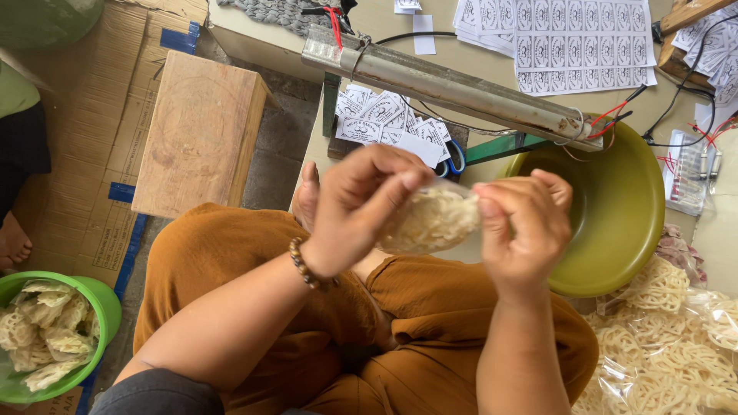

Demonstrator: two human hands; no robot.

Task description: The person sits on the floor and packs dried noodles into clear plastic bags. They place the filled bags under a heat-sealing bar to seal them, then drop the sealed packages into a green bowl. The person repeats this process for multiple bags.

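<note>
My left hand (pixel 361 204) and my right hand (pixel 523 230) together hold a small clear plastic bag of pale, lacy crackers (pixel 430 221) above my lap. The left hand's fingers pinch the bag's top left side, and a beaded bracelet (pixel 306 265) circles that wrist. On the bag's right end, the right hand's thumb and fingers grip. I sit cross-legged in orange-brown trousers (pixel 430 307).
A long metal bar sealer (pixel 453 88) lies just beyond the hands, with small printed labels (pixel 384 119) piled under it. An olive-green basin (pixel 615 207) sits right; packed cracker bags (pixel 669 346) lie at lower right. A green bucket of crackers (pixel 46 330) and a wooden stool (pixel 200 131) stand left.
</note>
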